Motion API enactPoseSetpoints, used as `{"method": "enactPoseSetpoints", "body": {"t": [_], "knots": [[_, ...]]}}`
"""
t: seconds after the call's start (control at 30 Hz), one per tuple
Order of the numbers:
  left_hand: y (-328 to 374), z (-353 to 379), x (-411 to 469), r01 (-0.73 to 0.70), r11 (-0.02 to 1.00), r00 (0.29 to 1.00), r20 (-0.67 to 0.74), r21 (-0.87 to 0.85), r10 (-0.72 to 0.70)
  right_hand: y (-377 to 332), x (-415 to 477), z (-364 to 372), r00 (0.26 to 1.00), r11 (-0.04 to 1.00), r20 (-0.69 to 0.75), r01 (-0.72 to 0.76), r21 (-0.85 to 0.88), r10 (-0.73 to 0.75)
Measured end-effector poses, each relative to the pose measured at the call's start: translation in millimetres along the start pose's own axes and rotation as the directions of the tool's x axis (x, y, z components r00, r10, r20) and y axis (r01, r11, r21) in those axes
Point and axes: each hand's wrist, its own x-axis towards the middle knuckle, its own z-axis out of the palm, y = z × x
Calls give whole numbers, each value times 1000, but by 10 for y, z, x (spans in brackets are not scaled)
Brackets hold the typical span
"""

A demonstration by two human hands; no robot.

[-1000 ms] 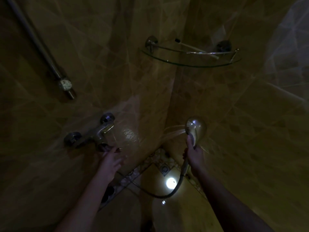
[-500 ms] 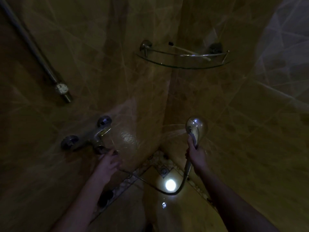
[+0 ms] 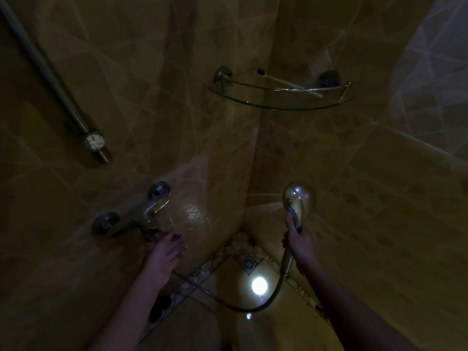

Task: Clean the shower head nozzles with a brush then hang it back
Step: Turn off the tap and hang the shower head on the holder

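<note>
A chrome shower head (image 3: 300, 198) is held upright by its handle in my right hand (image 3: 300, 243), and thin water jets spray from it to the left toward the corner. Its hose (image 3: 268, 304) loops down over the floor toward the mixer. My left hand (image 3: 167, 252) reaches to the underside of the chrome mixer tap (image 3: 141, 214) on the left wall, fingertips touching its lower knob. A thin white brush (image 3: 291, 83) with a dark tip lies on the glass corner shelf (image 3: 278, 103) above.
A chrome slide rail (image 3: 50, 79) runs diagonally down the left wall, ending in a bracket (image 3: 94, 142). A floor drain (image 3: 249, 263) sits in the corner beside a bright light reflection (image 3: 259, 285). The stall is dim and tiled.
The view has tilted up slightly, so the shelf and tap sit lower in frame. Both hands stay in place, left at the tap, right on the spraying shower head.
</note>
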Motion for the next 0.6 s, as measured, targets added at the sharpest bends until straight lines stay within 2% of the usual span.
{"method": "enactPoseSetpoints", "body": {"t": [0.3, 0.47, 0.53, 0.6], "knots": [[100, 28, 125, 6, 996, 999, 41, -84, -2, -51, 1, 49, 1000, 999, 24, 7, -33, -7], [39, 111, 10, 10, 991, 998, 59, -131, -2, -85, -1, 34, 999, 988, 18, 44, -145, -42], [-19, 165, -63, 57, 994, 995, 81, -93, -50, -152, -33, 55, 999, 985, -5, 53, -165, -54], [-96, 217, -132, 102, 995, 986, 128, 20, -103, -256, -89, 80, 997, 981, 14, 78, -178, -77]]}}
